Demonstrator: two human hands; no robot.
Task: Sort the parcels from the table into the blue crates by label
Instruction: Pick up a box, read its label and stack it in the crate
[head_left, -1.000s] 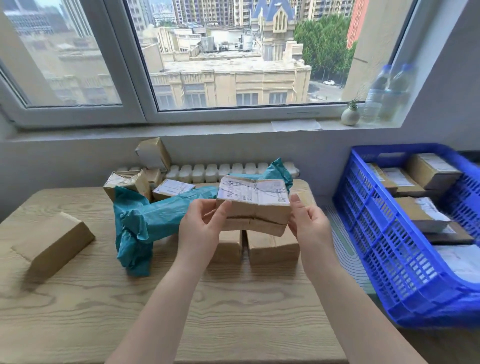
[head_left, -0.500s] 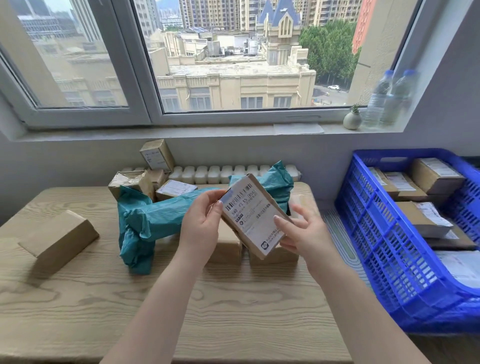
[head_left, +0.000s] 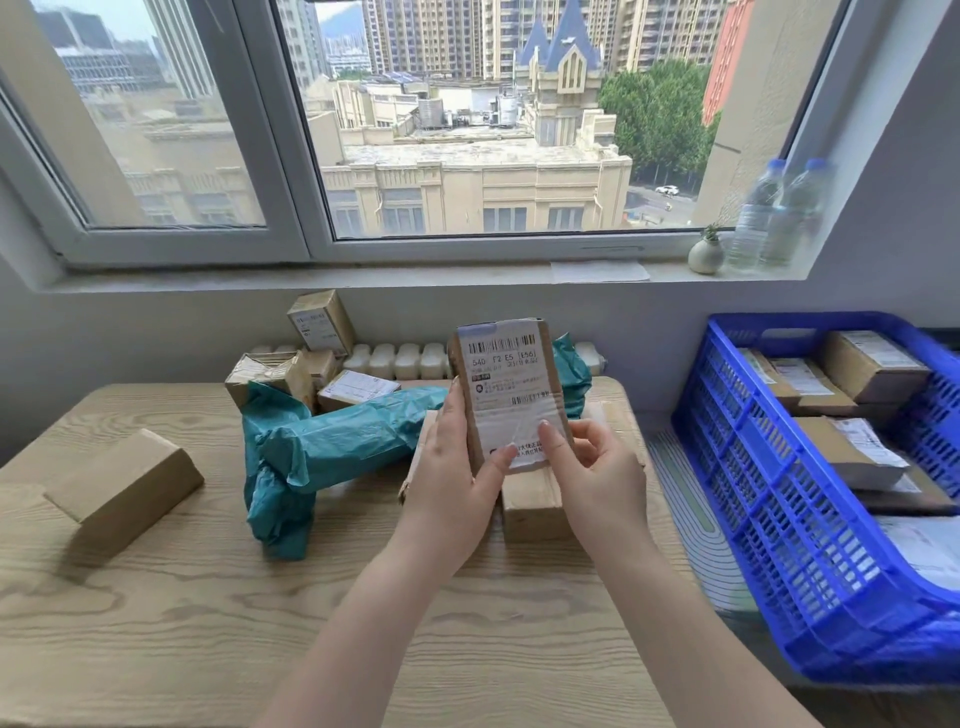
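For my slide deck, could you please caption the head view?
Both hands, left and right, hold a labelled cardboard parcel upright above the wooden table, beside a blue crate.

I see the table (head_left: 208, 623) ahead with the crate (head_left: 753, 493) off its edge at three o'clock, parcels lying inside it. At the centre, both hands hold a parcel (head_left: 511, 384) upright above the table: left hand (head_left: 452, 483) at its nine o'clock edge, right hand (head_left: 597, 473) at its five o'clock corner. A wrapped bundle (head_left: 332, 447) lies at nine o'clock of that. A lone box (head_left: 124, 483) sits further at nine o'clock. Small boxes (head_left: 291, 374) cluster at eleven o'clock, against the wall.
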